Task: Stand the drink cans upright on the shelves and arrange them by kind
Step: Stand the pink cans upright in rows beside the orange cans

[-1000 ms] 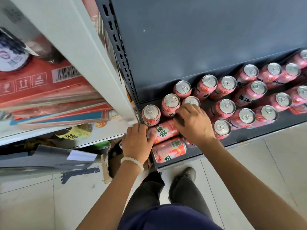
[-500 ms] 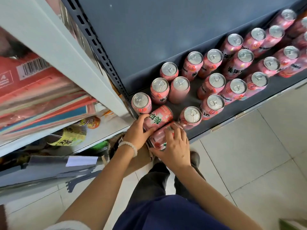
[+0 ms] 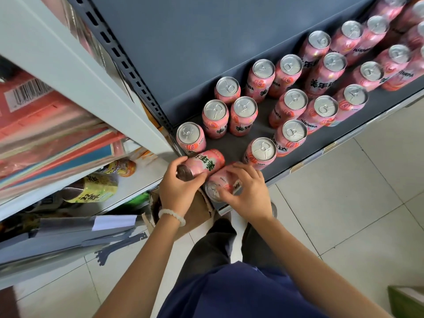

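A shop aisle: dark metal shelf [image 3: 252, 131] on a slotted upright [image 3: 128, 65] stocked with many identical pink drink cans [image 3: 296, 104], packaged goods on the white shelving [image 3: 68, 72] at left, tiled floor [image 3: 344, 203].

Bright daylight, wide-angle edge distortion

Left hand [image 3: 181, 188] grips a tipped pink can [image 3: 203, 165], base end toward camera. Right hand [image 3: 246, 191] holds a second lying can [image 3: 221, 183] at the dark shelf [image 3: 257, 134] front edge. Other pink cans upright behind.
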